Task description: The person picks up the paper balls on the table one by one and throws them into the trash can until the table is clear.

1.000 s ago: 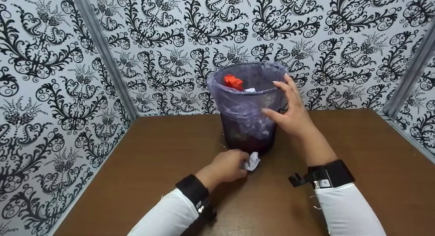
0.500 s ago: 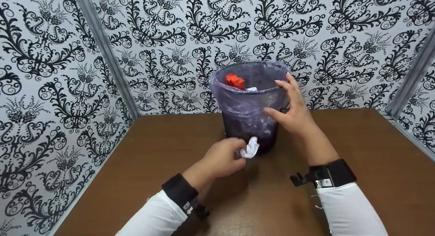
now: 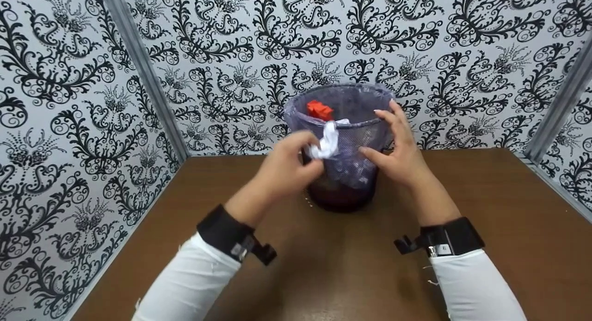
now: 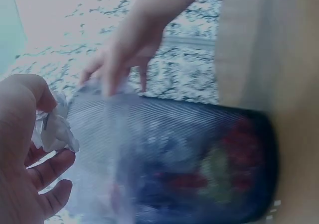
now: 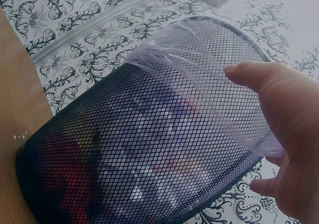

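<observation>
A black mesh wastebasket (image 3: 342, 194) stands upright on the table, lined with a thin purple plastic bag (image 3: 351, 140) folded over its rim. My left hand (image 3: 287, 166) pinches a crumpled white paper (image 3: 328, 141) in front of the basket's upper part, just below rim level in the head view. My right hand (image 3: 401, 150) holds the basket's right side, fingers at the rim and thumb against the lined mesh. Inside, near the rim, lie a crumpled red paper (image 3: 319, 110) and a bit of white paper (image 3: 343, 122). Through the mesh, the right wrist view shows more red, yellow and white contents.
The brown tabletop (image 3: 222, 191) runs back to a patterned wall (image 3: 222, 48), with another wall along the left. A few tiny white specks (image 4: 274, 210) lie on the table beside the basket's base.
My left hand has lifted the crumpled white paper from the table by the basket's base up to near the rim. The right hand and the basket look unmoved.
</observation>
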Available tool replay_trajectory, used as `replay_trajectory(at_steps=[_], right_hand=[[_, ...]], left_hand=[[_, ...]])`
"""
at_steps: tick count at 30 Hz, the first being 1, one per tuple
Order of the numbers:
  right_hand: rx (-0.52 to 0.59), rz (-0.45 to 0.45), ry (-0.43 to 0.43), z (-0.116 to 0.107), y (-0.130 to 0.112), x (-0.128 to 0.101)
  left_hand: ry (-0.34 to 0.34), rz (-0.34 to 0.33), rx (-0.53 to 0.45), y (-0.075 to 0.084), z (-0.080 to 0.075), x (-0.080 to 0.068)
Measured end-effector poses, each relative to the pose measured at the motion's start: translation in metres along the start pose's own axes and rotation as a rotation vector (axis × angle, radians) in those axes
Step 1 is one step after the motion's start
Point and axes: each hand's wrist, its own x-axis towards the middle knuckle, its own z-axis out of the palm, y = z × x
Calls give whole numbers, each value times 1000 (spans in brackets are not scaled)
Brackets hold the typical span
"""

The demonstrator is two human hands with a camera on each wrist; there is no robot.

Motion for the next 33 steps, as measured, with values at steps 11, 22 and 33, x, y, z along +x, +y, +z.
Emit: replay_trajectory(at_steps=[11,22,33], right_hand=[[1,-24,2,0,0,-1],[9,-41,14,1,-1,1],[55,-19,3,1,-1,1]], left_hand=[[82,-175,-113,12,-25,61],[76,-337,-83,13,-8,106],[-80,-400,115,1,15,126]])
